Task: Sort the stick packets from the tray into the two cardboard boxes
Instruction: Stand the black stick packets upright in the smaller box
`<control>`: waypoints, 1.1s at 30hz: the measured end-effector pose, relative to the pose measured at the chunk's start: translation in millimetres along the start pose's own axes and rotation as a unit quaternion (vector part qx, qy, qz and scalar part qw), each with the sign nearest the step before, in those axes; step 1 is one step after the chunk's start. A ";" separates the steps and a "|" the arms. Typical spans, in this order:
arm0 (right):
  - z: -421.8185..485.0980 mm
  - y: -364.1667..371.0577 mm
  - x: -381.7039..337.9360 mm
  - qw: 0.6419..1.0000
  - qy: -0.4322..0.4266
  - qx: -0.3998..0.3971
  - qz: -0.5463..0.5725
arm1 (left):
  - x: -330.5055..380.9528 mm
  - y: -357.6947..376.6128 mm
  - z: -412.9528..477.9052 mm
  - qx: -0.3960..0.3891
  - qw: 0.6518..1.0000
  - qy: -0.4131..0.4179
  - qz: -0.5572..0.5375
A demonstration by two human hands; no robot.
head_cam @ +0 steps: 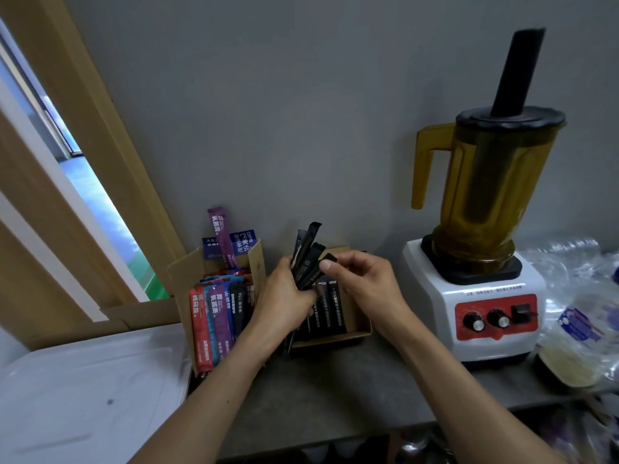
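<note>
Gripping a bunch of dark packets [306,262] over the small box [350,333]: left hand [284,298]; right hand [366,283] pinches one packet's tip; blender [475,296] just right of box; counter [335,386] edge well in front.

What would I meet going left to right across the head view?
White tray → box of coloured packets → left hand gripping dark packets → right hand → blender → plastic bags.

Two cardboard boxes [182,274] [335,339], one tray [83,380], one blender [469,296], two hands [284,296] [365,283].
</note>
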State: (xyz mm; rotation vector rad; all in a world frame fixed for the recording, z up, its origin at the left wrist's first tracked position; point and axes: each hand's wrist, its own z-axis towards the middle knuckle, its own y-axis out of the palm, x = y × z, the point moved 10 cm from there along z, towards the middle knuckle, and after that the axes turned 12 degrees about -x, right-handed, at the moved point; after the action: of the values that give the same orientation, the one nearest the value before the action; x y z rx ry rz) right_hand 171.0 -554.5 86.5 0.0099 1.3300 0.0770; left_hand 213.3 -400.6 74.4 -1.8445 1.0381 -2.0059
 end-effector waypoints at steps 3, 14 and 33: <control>-1.8 -11.2 12.7 0.996 0.015 0.036 0.086 | -1.3 4.2 1.8 -0.015 1.000 -0.004 -0.010; -11.9 -25.0 59.2 0.928 0.033 0.055 0.368 | 1.5 -18.4 -14.6 -0.007 0.971 0.013 -0.238; -27.5 -9.6 86.9 0.924 0.072 -0.029 0.375 | 31.4 -15.6 -1.3 -0.002 0.975 0.125 -0.183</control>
State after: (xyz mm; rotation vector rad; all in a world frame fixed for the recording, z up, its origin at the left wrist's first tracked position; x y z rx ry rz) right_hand 165.3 -559.7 -4.8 0.4738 1.4063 0.7801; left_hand 210.8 -407.7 108.7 -1.9370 0.8031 -2.4994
